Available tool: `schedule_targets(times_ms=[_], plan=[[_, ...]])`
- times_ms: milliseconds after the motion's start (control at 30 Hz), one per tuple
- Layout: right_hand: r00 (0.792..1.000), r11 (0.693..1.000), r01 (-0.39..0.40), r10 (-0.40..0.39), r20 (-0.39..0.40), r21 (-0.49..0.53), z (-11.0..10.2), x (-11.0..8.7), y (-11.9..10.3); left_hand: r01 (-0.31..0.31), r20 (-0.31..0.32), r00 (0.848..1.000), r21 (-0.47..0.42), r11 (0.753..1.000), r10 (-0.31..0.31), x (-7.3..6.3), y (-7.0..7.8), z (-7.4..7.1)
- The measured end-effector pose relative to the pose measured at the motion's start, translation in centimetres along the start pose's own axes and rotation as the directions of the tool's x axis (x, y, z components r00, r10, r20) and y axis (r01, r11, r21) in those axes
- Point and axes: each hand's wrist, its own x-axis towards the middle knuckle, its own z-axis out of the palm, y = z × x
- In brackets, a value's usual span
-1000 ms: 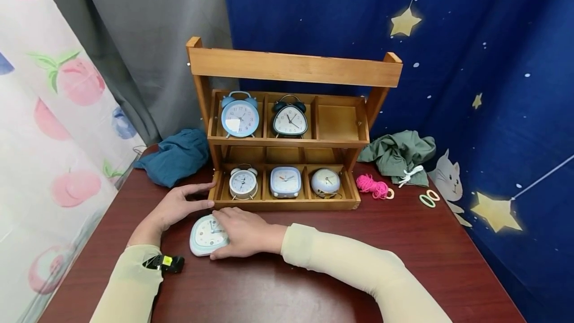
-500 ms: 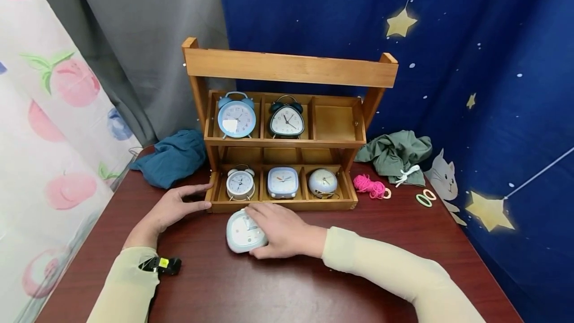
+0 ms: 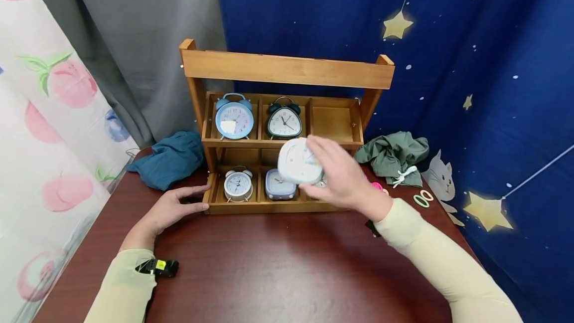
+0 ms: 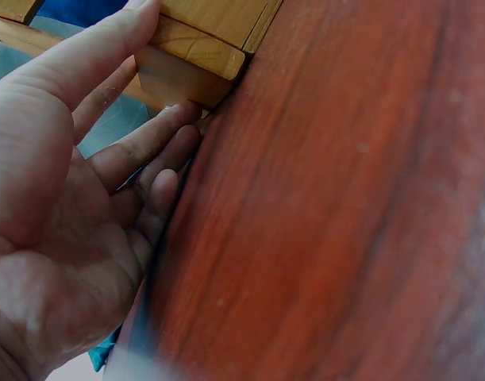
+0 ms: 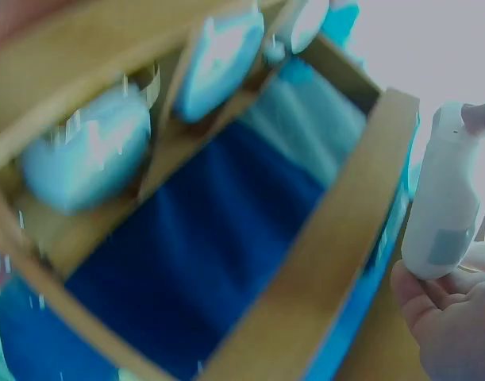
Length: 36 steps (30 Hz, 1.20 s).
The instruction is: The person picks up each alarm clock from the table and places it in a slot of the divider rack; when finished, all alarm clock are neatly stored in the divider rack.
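My right hand [image 3: 345,178] grips a white alarm clock [image 3: 299,161] with a pale rounded case, held up before the wooden shelf [image 3: 282,208]. In the right wrist view the clock [image 5: 442,198] shows edge-on between thumb and fingers. My left hand [image 3: 168,211] touches the shelf's lower left corner with fairly straight fingers; the left wrist view shows the hand [image 4: 75,190] against that wooden corner [image 4: 190,67]. Up top stand a blue twin-bell clock [image 3: 234,119] and a dark green triangular clock [image 3: 284,122]. Below are a white twin-bell clock [image 3: 238,185], a lavender square clock [image 3: 280,184] and a mostly hidden round clock.
The upper right compartment [image 3: 332,121] shows its bare wooden back. A teal cloth [image 3: 170,161] lies left of the shelf. On the right are a grey-green cloth [image 3: 396,153], partly hidden pink yarn [image 3: 376,185] and two small rings [image 3: 421,201] on the brown table [image 3: 251,268].
My right hand has carried the white clock rightward along the table front, then lifted it to the level between the shelf's tiers. My left hand stays at the shelf corner.
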Motion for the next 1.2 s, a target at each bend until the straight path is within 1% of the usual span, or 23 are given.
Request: schedule_targets(times_ms=[100,200,333,467,567,667,800,933,1000,1133,1200], plan=[[0.998,0.999,-0.046,0.045,-0.044,-0.006,-1.8,0.5,1.6,0.0,0.001,1.0,-0.003,1.0,0.0,0.0,-0.1,0.0],[0.993,0.995,-0.1,0.1,-0.061,-0.007,-3.3,1.0,3.0,-0.003,0.001,1.0,-0.002,1.0,0.003,0.0,0.0,-0.1],[0.983,0.984,-0.177,0.175,-0.059,-0.027,-4.5,1.7,4.9,-0.004,0.001,1.0,0.004,1.0,0.004,-0.1,0.2,-0.1],[0.971,0.968,-0.239,0.237,-0.032,-0.07,-5.3,2.3,6.7,-0.003,0.003,1.0,-0.001,1.0,0.003,-0.2,0.3,-0.2],[0.96,0.955,-0.277,0.28,0.013,-0.107,-5.7,2.8,7.8,-0.005,0.002,1.0,-0.003,1.0,0.005,-0.1,0.3,-0.1],[0.946,0.942,-0.3,0.314,0.082,-0.149,-6.0,3.4,8.6,-0.005,0.004,1.0,-0.003,1.0,0.005,-0.1,0.2,-0.1],[0.931,0.937,-0.291,0.323,0.168,-0.192,-6.2,4.1,8.9,-0.001,0.006,1.0,-0.009,1.0,0.001,-0.2,0.3,0.0],[0.917,0.94,-0.28,0.322,0.237,-0.194,-6.4,4.9,8.8,-0.002,0.006,1.0,-0.013,1.0,0.003,-0.2,0.3,0.0],[0.903,0.939,-0.286,0.331,0.273,-0.191,-6.5,5.3,8.8,-0.003,0.006,1.0,-0.011,1.0,0.003,-0.2,0.3,0.0],[0.863,0.93,-0.32,0.365,0.349,-0.182,-6.6,6.3,8.8,0.0,0.006,1.0,-0.003,1.0,0.0,-0.2,0.2,-0.1],[0.846,0.926,-0.337,0.377,0.377,-0.17,-6.7,6.7,8.8,0.002,0.005,1.0,-0.002,1.0,-0.002,-0.2,0.2,-0.1]])
